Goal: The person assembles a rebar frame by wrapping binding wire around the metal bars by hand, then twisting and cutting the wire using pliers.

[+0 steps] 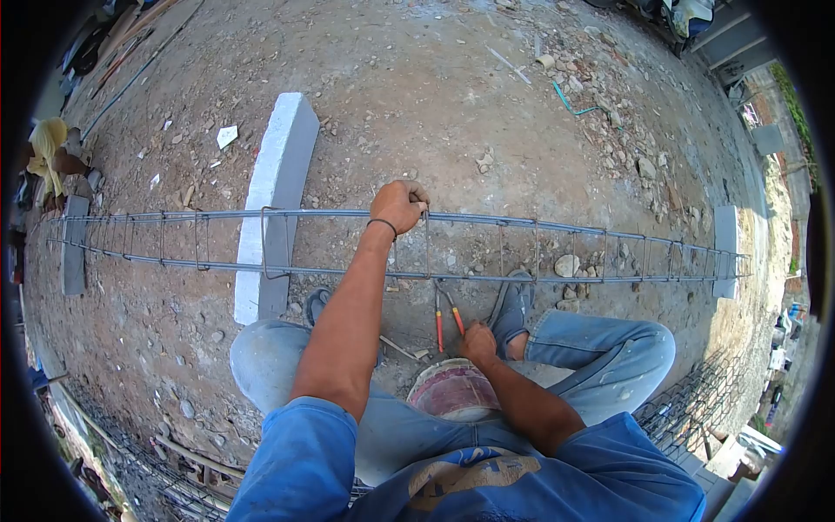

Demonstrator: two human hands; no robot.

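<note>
A long rebar cage of thin steel bars with square stirrups runs across in front of me. My left hand, with a dark band at its wrist, is closed over the cage's far bars, fingers curled beside a stirrup. Low between my knees, my right hand is closed at one handle of a pair of pincers with red-orange grips. The pincers' handles are spread, and their jaws lie close to the near bars. Below that hand is an upturned, worn reddish bucket between my legs.
A white-topped block under the cage supports it left of centre; smaller blocks stand under its left end and right end. Stones and rubble litter the dirt ground. Steel mesh lies at lower right.
</note>
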